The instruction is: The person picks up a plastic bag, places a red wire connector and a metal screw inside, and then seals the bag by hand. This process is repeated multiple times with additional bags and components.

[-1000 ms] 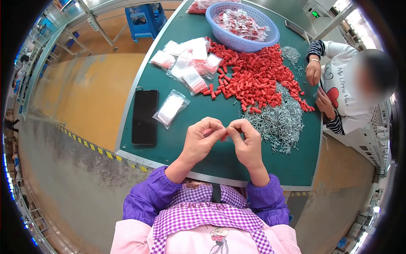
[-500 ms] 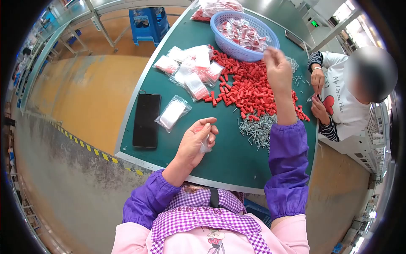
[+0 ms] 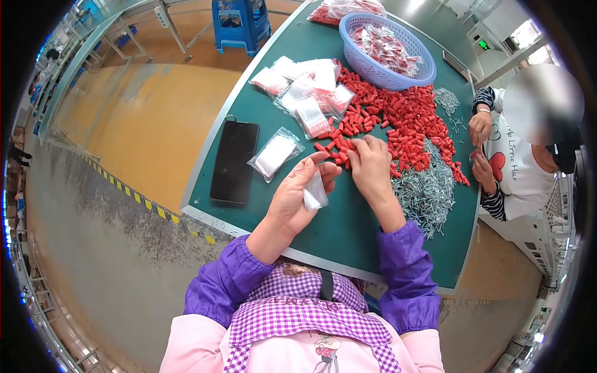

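My left hand (image 3: 297, 194) is closed on a small clear plastic bag (image 3: 315, 191), which hangs below its fingers. Beside it, my right hand (image 3: 372, 166) reaches down to the near edge of the heap of red plastic sleeves (image 3: 404, 118); its fingertips touch the sleeves, and what they hold, if anything, is hidden. A pile of grey screws (image 3: 426, 198) lies to the right of my right hand. Stacks of clear bags (image 3: 311, 115) rest left of the red heap, and one more packet of bags (image 3: 275, 154) lies nearer to my left hand.
A blue basket (image 3: 398, 79) of filled bags stands at the back of the green table (image 3: 336, 239). A black phone (image 3: 234, 163) lies at the left edge. At the right, a person (image 3: 519, 158) works with both hands. A blue stool (image 3: 239, 28) stands beyond the table.
My right hand has come down from beside the basket to the near edge of the red sleeves. The bag in my left hand shows more fully. The whole view has shifted slightly.
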A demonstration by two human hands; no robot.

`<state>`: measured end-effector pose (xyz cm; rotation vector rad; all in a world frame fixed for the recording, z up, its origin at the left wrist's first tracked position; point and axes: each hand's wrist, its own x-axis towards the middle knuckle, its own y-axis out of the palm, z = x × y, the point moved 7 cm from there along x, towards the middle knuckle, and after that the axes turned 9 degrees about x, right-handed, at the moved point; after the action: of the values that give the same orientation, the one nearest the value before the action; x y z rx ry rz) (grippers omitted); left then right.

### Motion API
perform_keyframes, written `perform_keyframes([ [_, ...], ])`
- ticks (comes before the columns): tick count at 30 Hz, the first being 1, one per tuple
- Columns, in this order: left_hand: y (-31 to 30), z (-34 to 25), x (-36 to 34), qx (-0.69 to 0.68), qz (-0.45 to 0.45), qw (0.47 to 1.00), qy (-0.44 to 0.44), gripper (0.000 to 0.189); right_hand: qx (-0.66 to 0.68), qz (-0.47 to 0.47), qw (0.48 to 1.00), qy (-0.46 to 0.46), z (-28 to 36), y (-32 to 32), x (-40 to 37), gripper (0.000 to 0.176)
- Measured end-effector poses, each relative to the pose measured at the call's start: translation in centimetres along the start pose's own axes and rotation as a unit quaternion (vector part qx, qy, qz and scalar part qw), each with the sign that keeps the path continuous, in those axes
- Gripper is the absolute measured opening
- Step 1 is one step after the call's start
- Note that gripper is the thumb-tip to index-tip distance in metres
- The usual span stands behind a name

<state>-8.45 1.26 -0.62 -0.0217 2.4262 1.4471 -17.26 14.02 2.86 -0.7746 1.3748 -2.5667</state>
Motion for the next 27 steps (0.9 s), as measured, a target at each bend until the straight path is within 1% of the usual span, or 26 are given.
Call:
perform_keyframes([
  [3, -0.1, 0.2, 0.1, -0.002, 0.004, 1.0, 0.007, 0.03, -0.036, -0.062, 0.993, -0.099, 3.0, -1.6, -1.5, 0.019],
  [6, 0.5, -0.1, 0.2, -0.004, 0.0, 1.0, 0.018, 0.03, 0.131, -0.091, 0.987, -0.01, 5.0, -4.6, -2.4, 0.019],
  [7, 0.7, 0.1, 0.1, -0.004, -0.003, 1.0, 0.021, 0.031, 0.229, -0.019, 0.969, 0.093, 5.0, -4.3, -3.0, 0.021],
  [8, 0.9, 0.4, 0.3, -0.009, 0.001, 1.0, 0.018, 0.031, 0.368, 0.051, 0.907, 0.2, 5.1, -3.1, -3.8, 0.023],
  [10, 1.2, 1.2, 0.7, -0.019, 0.012, 1.0, 0.013, 0.032, 0.506, 0.074, 0.832, 0.214, 4.9, -0.6, -5.3, 0.013],
  [11, 1.5, 1.4, 0.5, -0.024, 0.009, 1.0, 0.008, 0.032, 0.503, 0.051, 0.842, 0.189, 4.4, -0.1, -5.7, 0.019],
  [14, 1.2, 2.0, 0.8, -0.075, 0.059, 0.995, -0.019, 0.027, 0.516, 0.007, 0.805, 0.294, 3.9, -0.7, -6.5, 0.015],
  [15, 1.2, 2.1, 0.8, -0.065, 0.024, 0.998, -0.014, 0.029, 0.482, 0.014, 0.824, 0.3, 4.2, -1.3, -6.5, 0.013],
  [18, 2.0, 1.8, 0.5, -0.087, 0.012, 0.996, -0.03, 0.032, 0.493, -0.068, 0.839, 0.221, 3.8, -2.0, -6.7, 0.013],
  [21, 0.5, 2.1, 0.5, -0.022, -0.092, 0.995, -0.042, 0.036, 0.528, -0.062, 0.811, 0.243, 3.4, -2.8, -6.9, 0.012],
  [24, -0.9, 2.7, 0.6, -0.019, 0.033, 0.997, -0.069, 0.043, 0.549, -0.069, 0.787, 0.271, 2.8, -3.0, -7.5, 0.009],
  [25, 0.7, 2.4, -0.1, 0.021, -0.04, 0.995, -0.093, 0.044, 0.547, -0.071, 0.79, 0.27, 2.6, -3.0, -7.7, 0.009],
  [27, 1.9, 2.3, -0.8, 0.1, -0.014, 0.991, -0.091, 0.041, 0.532, -0.06, 0.799, 0.276, 2.7, -3.0, -8.1, 0.009],
])
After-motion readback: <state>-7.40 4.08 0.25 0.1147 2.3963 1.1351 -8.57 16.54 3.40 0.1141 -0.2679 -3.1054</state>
